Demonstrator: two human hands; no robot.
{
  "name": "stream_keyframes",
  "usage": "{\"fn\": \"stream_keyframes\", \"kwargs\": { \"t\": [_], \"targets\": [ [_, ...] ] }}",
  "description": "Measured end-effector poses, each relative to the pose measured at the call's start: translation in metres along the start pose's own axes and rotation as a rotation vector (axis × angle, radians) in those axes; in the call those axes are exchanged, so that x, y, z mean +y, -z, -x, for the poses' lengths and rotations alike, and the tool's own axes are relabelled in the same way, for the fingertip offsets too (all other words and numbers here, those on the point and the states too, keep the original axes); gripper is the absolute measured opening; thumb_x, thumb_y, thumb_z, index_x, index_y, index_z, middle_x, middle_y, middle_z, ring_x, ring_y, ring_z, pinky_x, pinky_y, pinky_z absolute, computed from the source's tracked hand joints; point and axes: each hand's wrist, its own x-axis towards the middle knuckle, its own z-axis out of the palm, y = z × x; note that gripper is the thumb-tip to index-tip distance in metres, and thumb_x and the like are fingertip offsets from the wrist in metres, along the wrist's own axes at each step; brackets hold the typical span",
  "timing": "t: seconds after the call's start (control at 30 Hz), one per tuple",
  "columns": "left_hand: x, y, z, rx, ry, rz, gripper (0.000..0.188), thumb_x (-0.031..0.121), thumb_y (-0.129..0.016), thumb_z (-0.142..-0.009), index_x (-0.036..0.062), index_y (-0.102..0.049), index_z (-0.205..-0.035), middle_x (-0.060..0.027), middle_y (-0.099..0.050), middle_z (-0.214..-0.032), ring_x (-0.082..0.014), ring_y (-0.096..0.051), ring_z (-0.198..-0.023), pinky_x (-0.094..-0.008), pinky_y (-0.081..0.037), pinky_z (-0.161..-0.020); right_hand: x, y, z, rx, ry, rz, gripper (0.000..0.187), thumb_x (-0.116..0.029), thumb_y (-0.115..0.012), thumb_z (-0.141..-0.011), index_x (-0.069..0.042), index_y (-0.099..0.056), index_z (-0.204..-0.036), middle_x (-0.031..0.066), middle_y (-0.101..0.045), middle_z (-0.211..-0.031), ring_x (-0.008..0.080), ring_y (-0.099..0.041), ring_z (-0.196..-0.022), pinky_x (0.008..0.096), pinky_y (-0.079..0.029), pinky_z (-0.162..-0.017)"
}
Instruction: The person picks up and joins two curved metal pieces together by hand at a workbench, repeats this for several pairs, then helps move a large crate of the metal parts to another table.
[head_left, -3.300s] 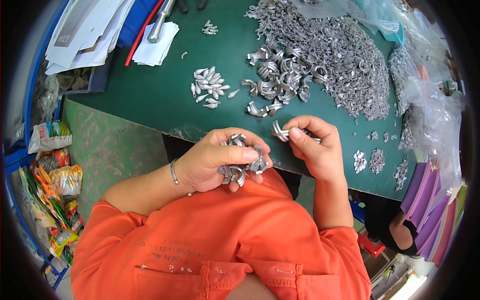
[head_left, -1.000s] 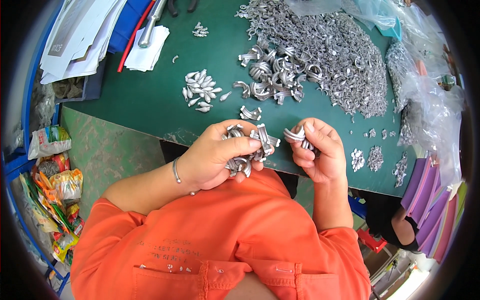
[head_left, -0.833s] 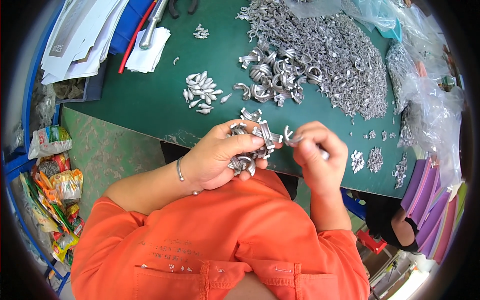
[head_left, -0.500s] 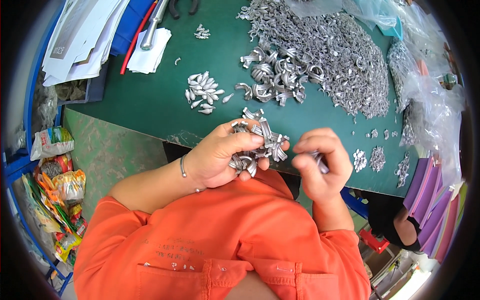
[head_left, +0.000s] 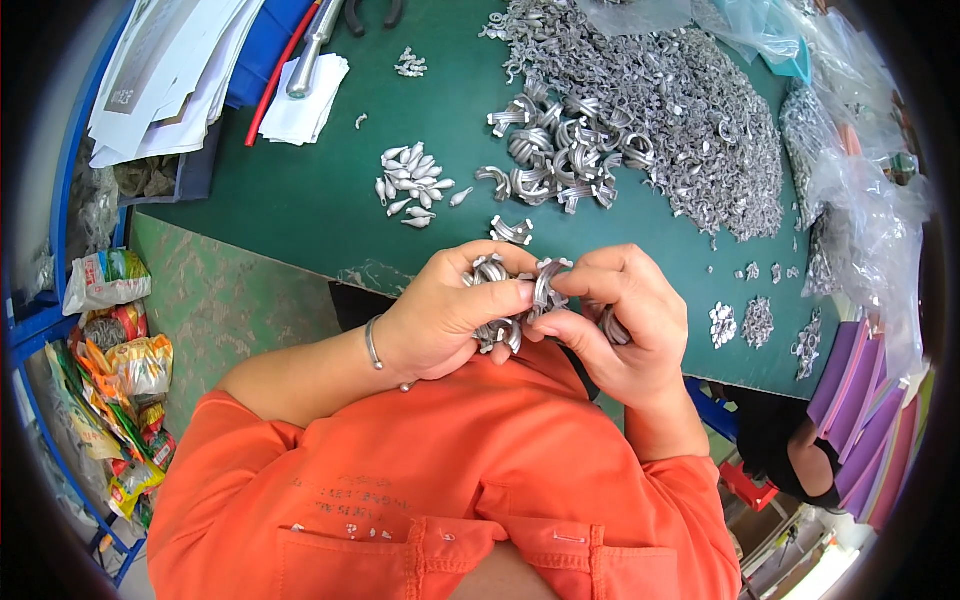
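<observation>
My left hand (head_left: 440,305) cups several curved, ridged grey metal pieces (head_left: 490,270), thumb pressed over them. Meeting it from the right, my right hand (head_left: 630,320) has thumb and fingers at one upright curved piece (head_left: 546,290) that sticks out of the left hand. Another curved piece (head_left: 612,325) is tucked in the right palm. One loose curved piece (head_left: 511,231) lies on the green table just beyond the hands. Farther off is a heap of the same curved pieces (head_left: 570,150), and left of it a small group of teardrop-shaped metal pieces (head_left: 413,178).
A large pile of tiny grey metal parts (head_left: 690,130) covers the far right of the green table (head_left: 440,100). Small sorted groups (head_left: 758,320) lie at the right edge. Papers (head_left: 165,80), a red rod (head_left: 275,80) and pliers (head_left: 372,14) are at the far left; clear bags (head_left: 870,220) stand right.
My right hand has moved left to meet the left hand and now touches a curved piece there. The left hand's bundle looks smaller and more tightly gathered.
</observation>
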Motion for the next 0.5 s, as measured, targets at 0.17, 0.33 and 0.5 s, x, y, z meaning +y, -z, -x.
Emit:
{"fn": "stream_keyframes", "kwargs": {
  "t": [0.17, 0.33, 0.5],
  "targets": [
    [0.0013, -0.0023, -0.0007, 0.002, 0.011, -0.038, 0.019, 0.012, -0.056, -0.082, 0.0001, -0.052, -0.097, -0.0095, -0.058, -0.074, -0.0137, -0.058, -0.058, -0.0204, -0.045, -0.04, -0.0001, -0.0039, 0.0028, 0.036, -0.028, -0.021, 0.023, -0.001, -0.072, -0.064, -0.001, -0.061, -0.083, 0.0087, -0.055, -0.077, 0.015, -0.053, -0.061, 0.0244, -0.043, -0.049],
    [0.0012, -0.0036, -0.0007, 0.013, 0.006, -0.032, 0.018, 0.013, -0.055, -0.083, 0.0003, -0.053, -0.095, -0.0096, -0.058, -0.075, -0.0138, -0.059, -0.06, -0.0199, -0.045, -0.04, 0.0033, -0.0047, 0.0036, 0.076, -0.063, -0.046, 0.02, 0.0, -0.071, -0.065, -0.001, -0.061, -0.081, 0.0082, -0.056, -0.078, 0.0119, -0.052, -0.057, 0.023, -0.042, -0.047],
    [0.0074, -0.0054, 0.0003, 0.012, 0.052, -0.074, 0.015, 0.011, -0.053, -0.082, 0.0014, -0.054, -0.093, -0.0107, -0.059, -0.076, -0.0128, -0.056, -0.056, -0.0203, -0.042, -0.037, 0.0021, 0.0026, 0.0026, 0.123, -0.073, -0.061, 0.019, 0.001, -0.071, -0.064, -0.001, -0.06, -0.081, 0.0072, -0.056, -0.078, 0.0092, -0.05, -0.056, 0.0204, -0.041, -0.047]
  ]
}}
